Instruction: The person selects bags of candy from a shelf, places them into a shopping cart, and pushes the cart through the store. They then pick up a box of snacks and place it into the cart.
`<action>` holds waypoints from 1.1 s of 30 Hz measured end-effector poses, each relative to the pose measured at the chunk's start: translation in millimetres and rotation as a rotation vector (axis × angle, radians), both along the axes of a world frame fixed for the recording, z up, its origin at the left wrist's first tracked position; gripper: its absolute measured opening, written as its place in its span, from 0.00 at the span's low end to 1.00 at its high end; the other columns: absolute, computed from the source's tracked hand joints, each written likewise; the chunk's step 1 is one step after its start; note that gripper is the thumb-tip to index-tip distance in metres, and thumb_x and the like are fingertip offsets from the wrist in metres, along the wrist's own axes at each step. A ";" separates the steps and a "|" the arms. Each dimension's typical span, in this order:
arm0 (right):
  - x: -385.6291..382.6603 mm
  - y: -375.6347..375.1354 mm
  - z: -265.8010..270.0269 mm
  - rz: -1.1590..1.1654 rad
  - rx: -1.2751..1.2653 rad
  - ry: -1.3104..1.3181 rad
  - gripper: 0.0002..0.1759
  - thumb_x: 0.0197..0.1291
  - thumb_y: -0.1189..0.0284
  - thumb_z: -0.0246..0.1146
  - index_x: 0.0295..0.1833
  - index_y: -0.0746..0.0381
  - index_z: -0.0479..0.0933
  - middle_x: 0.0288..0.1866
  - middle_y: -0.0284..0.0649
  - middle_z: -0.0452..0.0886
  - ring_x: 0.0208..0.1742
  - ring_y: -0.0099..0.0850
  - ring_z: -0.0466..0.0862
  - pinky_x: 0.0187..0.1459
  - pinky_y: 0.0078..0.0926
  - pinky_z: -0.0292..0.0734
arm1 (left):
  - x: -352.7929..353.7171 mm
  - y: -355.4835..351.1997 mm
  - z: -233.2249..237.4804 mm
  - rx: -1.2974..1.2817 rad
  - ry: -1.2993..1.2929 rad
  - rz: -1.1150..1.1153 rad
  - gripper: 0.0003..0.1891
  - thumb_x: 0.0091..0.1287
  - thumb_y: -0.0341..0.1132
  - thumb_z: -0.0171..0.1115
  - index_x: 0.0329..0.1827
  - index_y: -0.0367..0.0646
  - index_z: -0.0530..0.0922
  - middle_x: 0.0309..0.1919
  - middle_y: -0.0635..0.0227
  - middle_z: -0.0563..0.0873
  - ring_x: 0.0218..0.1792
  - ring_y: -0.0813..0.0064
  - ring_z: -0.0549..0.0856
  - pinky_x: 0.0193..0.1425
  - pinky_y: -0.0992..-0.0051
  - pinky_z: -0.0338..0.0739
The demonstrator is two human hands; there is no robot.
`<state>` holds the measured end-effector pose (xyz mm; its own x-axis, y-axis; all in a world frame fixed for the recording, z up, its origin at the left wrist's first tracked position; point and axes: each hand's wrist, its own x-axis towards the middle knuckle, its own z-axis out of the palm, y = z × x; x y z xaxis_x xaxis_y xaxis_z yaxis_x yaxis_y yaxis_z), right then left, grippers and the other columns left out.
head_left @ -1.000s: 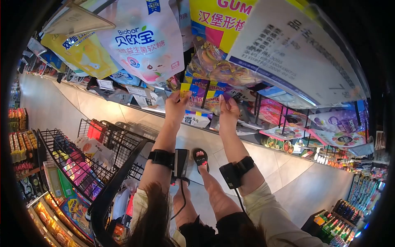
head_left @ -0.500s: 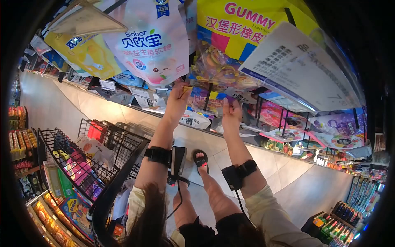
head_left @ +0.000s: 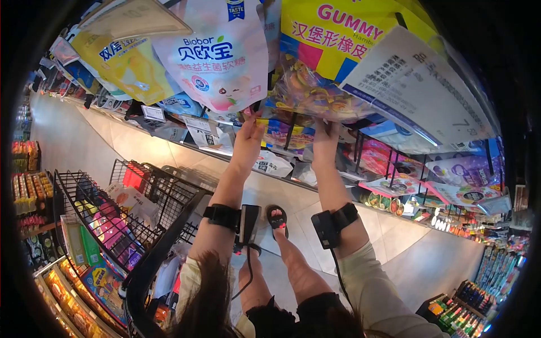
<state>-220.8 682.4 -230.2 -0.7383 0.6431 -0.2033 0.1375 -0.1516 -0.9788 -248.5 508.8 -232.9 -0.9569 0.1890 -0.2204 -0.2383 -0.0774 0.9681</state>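
We see both hands raised to a rack of hanging sweets. The left hand [head_left: 248, 142] has its fingers stretched upward, the tips at the upper left corner of a purple-and-yellow candy packet [head_left: 282, 135]. This packet hangs between the two hands, below a clear bag of hamburger gummies [head_left: 315, 93]. We cannot tell whether the left hand pinches the packet or only touches it. The right hand [head_left: 326, 142] is also stretched up, its fingertips meeting the lower edge of the gummy bag. We cannot tell whether the right hand grips the bag, because the fingertips are partly hidden.

Just left of the gummy bag hangs a white and pink Biobor pouch [head_left: 217, 62], and a large price label [head_left: 417, 84] juts out to its right. Each wrist wears a black strapped device [head_left: 232, 217]. A black wire shopping cart [head_left: 135, 197] holding packets stands to the left. A sandalled foot [head_left: 275, 217] rests on the tiled floor [head_left: 417, 253].
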 end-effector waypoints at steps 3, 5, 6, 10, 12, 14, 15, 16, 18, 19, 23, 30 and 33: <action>-10.9 3.5 -11.7 -0.025 0.007 -0.053 0.17 0.64 0.70 0.58 0.57 0.64 0.71 0.50 0.37 0.77 0.51 0.26 0.73 0.54 0.24 0.64 | 2.1 1.4 1.8 -0.019 0.013 -0.041 0.21 0.69 0.28 0.53 0.65 0.38 0.66 0.52 0.68 0.77 0.50 0.81 0.75 0.55 0.83 0.67; -11.9 5.2 -12.7 -0.049 -0.063 -0.068 0.14 0.64 0.71 0.58 0.53 0.64 0.73 0.46 0.36 0.79 0.47 0.25 0.74 0.53 0.23 0.64 | 5.6 4.9 6.2 0.070 -0.010 0.008 0.23 0.68 0.27 0.54 0.66 0.38 0.64 0.56 0.66 0.75 0.56 0.78 0.74 0.60 0.80 0.66; -10.6 5.1 -11.0 -0.057 -0.056 -0.079 0.13 0.63 0.70 0.59 0.51 0.64 0.75 0.45 0.35 0.79 0.47 0.24 0.73 0.52 0.22 0.64 | 5.5 5.5 7.1 0.072 -0.009 0.009 0.23 0.68 0.27 0.54 0.66 0.38 0.64 0.56 0.66 0.75 0.56 0.78 0.74 0.60 0.80 0.66; 4.3 0.0 -4.6 -0.021 -0.077 -0.016 0.13 0.62 0.71 0.60 0.51 0.64 0.75 0.45 0.33 0.78 0.46 0.23 0.73 0.51 0.21 0.65 | 4.4 5.1 12.4 0.071 -0.002 0.015 0.24 0.68 0.27 0.55 0.67 0.37 0.62 0.59 0.64 0.74 0.59 0.75 0.73 0.63 0.77 0.65; 8.5 -2.4 -2.8 -0.018 -0.168 0.045 0.14 0.62 0.70 0.61 0.51 0.64 0.75 0.45 0.33 0.78 0.46 0.23 0.73 0.51 0.21 0.65 | 5.2 4.8 14.6 0.088 -0.008 0.017 0.25 0.68 0.27 0.55 0.67 0.37 0.62 0.59 0.63 0.74 0.59 0.75 0.73 0.62 0.77 0.65; 12.3 -3.9 -0.4 -0.016 -0.259 0.108 0.15 0.61 0.70 0.61 0.52 0.64 0.75 0.45 0.33 0.78 0.47 0.23 0.74 0.51 0.21 0.64 | 6.4 4.2 15.7 0.051 -0.041 0.010 0.27 0.67 0.31 0.58 0.68 0.37 0.61 0.57 0.64 0.75 0.58 0.75 0.73 0.62 0.77 0.65; 14.7 -4.2 4.3 -0.009 -0.294 0.075 0.15 0.61 0.70 0.62 0.52 0.64 0.74 0.46 0.33 0.78 0.47 0.24 0.74 0.51 0.22 0.64 | 6.8 3.9 17.0 0.050 -0.040 0.011 0.27 0.67 0.31 0.58 0.68 0.37 0.61 0.57 0.64 0.75 0.58 0.75 0.73 0.62 0.77 0.65; 15.9 -4.2 7.3 -0.003 -0.329 0.042 0.16 0.61 0.69 0.62 0.52 0.64 0.74 0.46 0.33 0.77 0.47 0.25 0.74 0.51 0.22 0.64 | 7.2 3.8 18.2 0.063 -0.051 0.030 0.28 0.66 0.34 0.59 0.68 0.39 0.61 0.56 0.64 0.76 0.54 0.77 0.74 0.58 0.78 0.67; 15.5 -2.8 6.9 0.014 -0.334 0.046 0.17 0.60 0.68 0.62 0.52 0.64 0.74 0.47 0.33 0.77 0.47 0.25 0.74 0.52 0.23 0.64 | 8.4 3.7 24.0 0.077 -0.062 0.049 0.30 0.66 0.37 0.60 0.69 0.40 0.61 0.54 0.65 0.77 0.51 0.79 0.75 0.53 0.79 0.69; 15.0 -2.3 7.6 0.031 -0.338 0.051 0.17 0.60 0.68 0.62 0.53 0.64 0.74 0.47 0.33 0.77 0.47 0.25 0.74 0.52 0.23 0.64 | 8.7 3.5 29.8 0.042 -0.120 0.063 0.31 0.66 0.38 0.60 0.69 0.40 0.60 0.54 0.66 0.77 0.47 0.81 0.75 0.49 0.79 0.71; 15.6 -8.8 17.1 0.000 -0.205 0.004 0.10 0.64 0.68 0.58 0.45 0.63 0.76 0.38 0.31 0.77 0.39 0.22 0.71 0.46 0.20 0.63 | 7.5 -0.5 16.4 -0.045 -0.142 -0.015 0.30 0.67 0.38 0.58 0.71 0.43 0.59 0.51 0.68 0.77 0.37 0.86 0.73 0.38 0.80 0.72; 17.2 -9.9 19.4 -0.015 -0.325 -0.029 0.14 0.64 0.64 0.59 0.48 0.63 0.74 0.41 0.31 0.76 0.43 0.23 0.71 0.49 0.23 0.62 | 16.0 7.0 -6.1 -0.081 0.195 0.156 0.22 0.66 0.30 0.56 0.63 0.42 0.66 0.49 0.64 0.79 0.39 0.74 0.81 0.42 0.73 0.74; 18.3 -8.8 16.9 -0.025 -0.327 -0.027 0.19 0.64 0.62 0.59 0.54 0.63 0.72 0.48 0.34 0.75 0.50 0.25 0.71 0.54 0.24 0.61 | 18.5 4.3 -4.2 -0.126 0.259 0.184 0.15 0.65 0.29 0.56 0.55 0.41 0.70 0.47 0.58 0.81 0.44 0.67 0.82 0.44 0.70 0.74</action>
